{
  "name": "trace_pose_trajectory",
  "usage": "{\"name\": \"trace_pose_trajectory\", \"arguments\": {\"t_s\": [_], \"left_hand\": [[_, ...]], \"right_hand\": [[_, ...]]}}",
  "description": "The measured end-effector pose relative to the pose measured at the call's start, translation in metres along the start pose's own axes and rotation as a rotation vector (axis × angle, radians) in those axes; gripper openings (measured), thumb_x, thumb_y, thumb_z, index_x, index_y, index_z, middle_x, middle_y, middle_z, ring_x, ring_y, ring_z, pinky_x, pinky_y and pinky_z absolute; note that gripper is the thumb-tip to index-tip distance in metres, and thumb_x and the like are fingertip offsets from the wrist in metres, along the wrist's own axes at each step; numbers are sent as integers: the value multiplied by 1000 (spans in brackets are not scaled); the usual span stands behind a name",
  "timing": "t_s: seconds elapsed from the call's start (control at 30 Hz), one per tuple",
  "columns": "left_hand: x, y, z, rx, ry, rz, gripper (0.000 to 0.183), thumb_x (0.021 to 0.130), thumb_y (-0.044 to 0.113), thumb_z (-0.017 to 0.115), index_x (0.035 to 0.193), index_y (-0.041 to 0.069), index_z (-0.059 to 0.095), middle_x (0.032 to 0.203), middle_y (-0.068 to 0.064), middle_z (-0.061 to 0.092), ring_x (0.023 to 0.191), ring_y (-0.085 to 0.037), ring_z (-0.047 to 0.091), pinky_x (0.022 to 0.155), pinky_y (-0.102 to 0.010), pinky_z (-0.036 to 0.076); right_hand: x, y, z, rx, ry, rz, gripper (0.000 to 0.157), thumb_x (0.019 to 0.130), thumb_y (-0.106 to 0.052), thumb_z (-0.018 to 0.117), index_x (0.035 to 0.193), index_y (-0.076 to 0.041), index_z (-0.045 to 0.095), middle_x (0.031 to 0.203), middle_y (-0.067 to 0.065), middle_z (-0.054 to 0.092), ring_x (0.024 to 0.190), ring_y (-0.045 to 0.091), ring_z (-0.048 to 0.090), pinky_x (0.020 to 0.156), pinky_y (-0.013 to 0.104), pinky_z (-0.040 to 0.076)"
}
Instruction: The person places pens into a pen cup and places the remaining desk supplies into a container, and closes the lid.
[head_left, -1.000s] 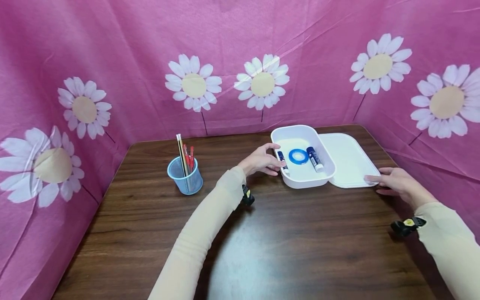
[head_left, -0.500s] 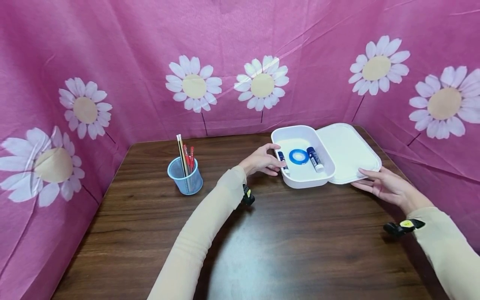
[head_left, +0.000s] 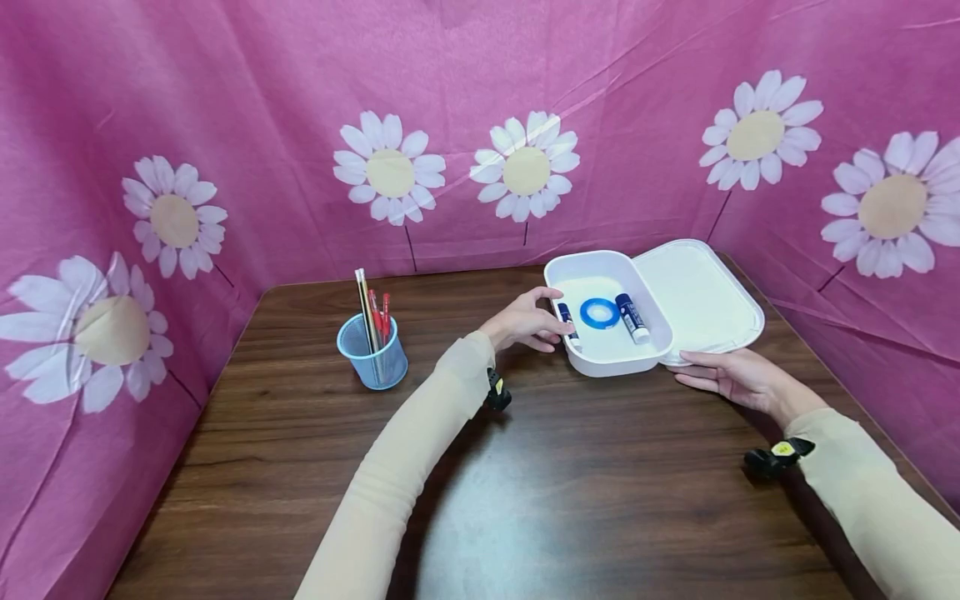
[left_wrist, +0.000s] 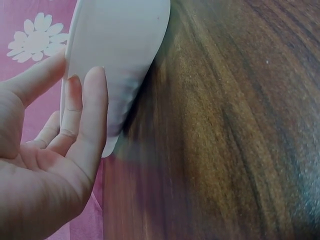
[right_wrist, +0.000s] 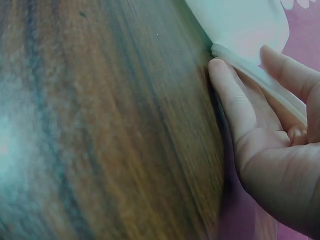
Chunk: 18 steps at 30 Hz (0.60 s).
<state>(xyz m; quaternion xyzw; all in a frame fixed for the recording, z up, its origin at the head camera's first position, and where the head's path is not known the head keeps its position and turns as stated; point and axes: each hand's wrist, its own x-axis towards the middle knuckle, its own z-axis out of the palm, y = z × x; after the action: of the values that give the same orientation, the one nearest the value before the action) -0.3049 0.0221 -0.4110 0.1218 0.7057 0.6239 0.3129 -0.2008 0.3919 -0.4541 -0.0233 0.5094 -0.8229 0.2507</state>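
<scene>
A white plastic box (head_left: pixel 613 367) stands at the back right of the table. Inside lie a blue tape roll (head_left: pixel 586 314) and two dark blue and white tubes, a larger tube (head_left: pixel 632 317) on the right and a smaller tube (head_left: pixel 565 314) by the left wall, partly behind my fingers. My left hand (head_left: pixel 525 322) grips the box's left wall, its fingers against the outside in the left wrist view. My right hand (head_left: pixel 742 382) holds the near edge of the white lid (head_left: pixel 701 296), thumb above and fingers beneath. The lid slants beside the box, its left edge close to the box's right rim.
A light blue mesh pen cup (head_left: pixel 375 371) with pencils (head_left: pixel 366 310) and red pens (head_left: pixel 385 315) stands left of my left hand. Brown wood-grain table (head_left: pixel 570 483) stretches in front. A pink flowered cloth (head_left: pixel 465 67) hangs behind and at both sides.
My right hand has moved left along the lid's near edge, from its right corner toward the box. The lid has been raised and tilted. My left hand and the box have stayed put.
</scene>
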Motion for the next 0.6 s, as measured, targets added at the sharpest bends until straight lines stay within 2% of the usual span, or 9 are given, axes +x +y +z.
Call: {"name": "trace_pose_trajectory", "arguments": {"t_s": [0.17, 0.37, 0.6], "left_hand": [[0, 3, 0, 44, -5, 0, 79, 87, 12, 82, 151, 12, 37, 98, -13, 71, 84, -27, 68, 77, -44, 61], [0, 5, -1, 87, 6, 0, 79, 86, 14, 84, 151, 10, 39, 98, -13, 72, 86, -30, 68, 85, -50, 59], [-1, 12, 4, 170, 44, 15, 77, 84, 13, 85, 148, 8, 44, 94, -11, 66, 88, -33, 65, 84, -50, 59]], "right_hand": [[-2, -2, 0, -8, 6, -3, 37, 103, 15, 37, 113, -2, 69, 117, 16, 71, 110, 32, 68, 97, 47, 52], [-7, -7, -2, 33, -11, 10, 36, 104, 12, 36, 114, 0, 68, 119, 18, 69, 111, 37, 67, 98, 50, 50], [-16, -20, -8, 123, -116, -27, 38, 105, 13, 28, 117, 6, 63, 122, 23, 67, 114, 43, 64, 101, 53, 47]]}}
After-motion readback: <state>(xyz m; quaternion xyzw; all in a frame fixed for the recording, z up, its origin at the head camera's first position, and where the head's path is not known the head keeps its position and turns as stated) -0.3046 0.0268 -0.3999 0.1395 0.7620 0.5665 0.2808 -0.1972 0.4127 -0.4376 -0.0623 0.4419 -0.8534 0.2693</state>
